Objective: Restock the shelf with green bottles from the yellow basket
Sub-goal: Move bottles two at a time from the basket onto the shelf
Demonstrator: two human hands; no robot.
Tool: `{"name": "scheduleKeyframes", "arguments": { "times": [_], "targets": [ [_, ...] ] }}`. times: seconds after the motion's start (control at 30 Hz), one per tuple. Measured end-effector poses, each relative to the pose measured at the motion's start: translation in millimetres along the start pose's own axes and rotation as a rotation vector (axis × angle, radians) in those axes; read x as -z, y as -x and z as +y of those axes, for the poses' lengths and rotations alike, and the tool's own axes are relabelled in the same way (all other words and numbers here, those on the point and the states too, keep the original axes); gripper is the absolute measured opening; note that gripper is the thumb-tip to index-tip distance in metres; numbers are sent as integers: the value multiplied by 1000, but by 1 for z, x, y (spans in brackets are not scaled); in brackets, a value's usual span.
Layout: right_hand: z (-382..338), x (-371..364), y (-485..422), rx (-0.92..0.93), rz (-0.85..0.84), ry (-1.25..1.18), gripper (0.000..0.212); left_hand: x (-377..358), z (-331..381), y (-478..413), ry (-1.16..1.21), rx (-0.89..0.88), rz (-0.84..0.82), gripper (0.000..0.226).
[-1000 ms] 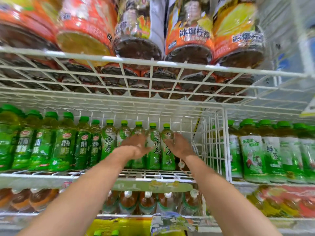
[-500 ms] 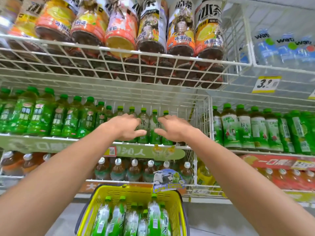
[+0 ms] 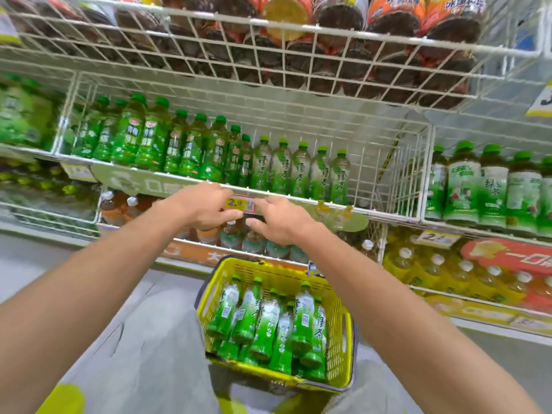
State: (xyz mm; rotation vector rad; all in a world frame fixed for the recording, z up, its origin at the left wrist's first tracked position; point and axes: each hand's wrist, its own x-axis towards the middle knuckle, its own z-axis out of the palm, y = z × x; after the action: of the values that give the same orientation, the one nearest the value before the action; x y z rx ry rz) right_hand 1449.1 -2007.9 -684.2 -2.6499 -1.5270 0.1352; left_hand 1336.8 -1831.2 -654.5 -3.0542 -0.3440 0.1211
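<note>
A yellow basket sits low in the middle, on my lap, holding several green bottles lying side by side. On the wire shelf above it stands a row of the same green tea bottles, with bare wire to their right. My left hand and my right hand hover close together in front of the shelf's front edge, just below those bottles and above the basket. Both hands hold nothing and their fingers are loosely spread.
Darker green bottles fill the shelf's left part. A wire divider separates white-labelled green bottles on the right. Above hangs a wire shelf of orange-labelled dark bottles. Below are brown tea bottles and yellow drinks.
Both hands have drawn back and down from the bottles on the shelf to just in front of its edge. The view has tilted down, bringing the basket fully into sight.
</note>
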Motion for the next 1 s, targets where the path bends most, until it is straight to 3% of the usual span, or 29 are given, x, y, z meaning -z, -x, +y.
{"name": "scheduleKeyframes", "arguments": {
  "times": [0.53, 1.0],
  "targets": [
    [83, -184, 81, -419, -413, -90, 66, -195, 83, -27, 5, -113, -459, 73],
    [117, -271, 68, -686, -394, -125, 65, -312, 80, -99, 88, -26, -606, 69]
  ]
}}
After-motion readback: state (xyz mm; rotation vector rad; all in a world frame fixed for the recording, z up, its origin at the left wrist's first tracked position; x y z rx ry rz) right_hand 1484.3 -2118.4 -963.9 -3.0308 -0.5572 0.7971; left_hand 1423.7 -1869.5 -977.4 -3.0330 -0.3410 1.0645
